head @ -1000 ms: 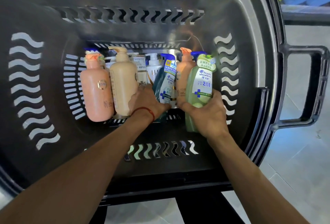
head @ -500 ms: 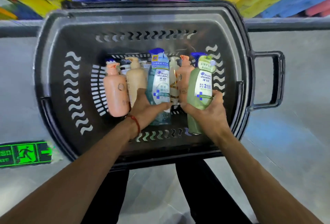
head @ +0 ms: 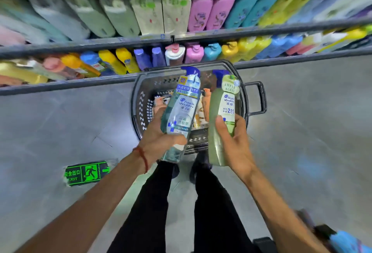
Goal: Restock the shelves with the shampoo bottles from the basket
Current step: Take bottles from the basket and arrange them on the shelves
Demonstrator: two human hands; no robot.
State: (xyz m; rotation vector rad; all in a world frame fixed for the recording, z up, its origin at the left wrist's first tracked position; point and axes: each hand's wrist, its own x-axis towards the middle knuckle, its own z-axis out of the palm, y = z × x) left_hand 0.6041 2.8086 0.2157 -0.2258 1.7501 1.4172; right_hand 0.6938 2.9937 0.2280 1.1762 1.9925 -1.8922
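Above the black basket [head: 138,101], both are lifted clear: the left hand [head: 159,139] curls round the lower half of a clear teal shampoo bottle [head: 182,109], the right hand [head: 237,144] grips a pale green bottle [head: 219,115], and both pumps point toward the stocked shelves [head: 181,38]. A few other bottles [head: 201,109] sit inside the basket.

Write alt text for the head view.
Seen from above, the left hand grips a blue-tinted shampoo bottle and the right hand grips a green bottle, both held above a dark basket. More bottles sit in the basket; blurred shelves of coloured bottles run across the top.
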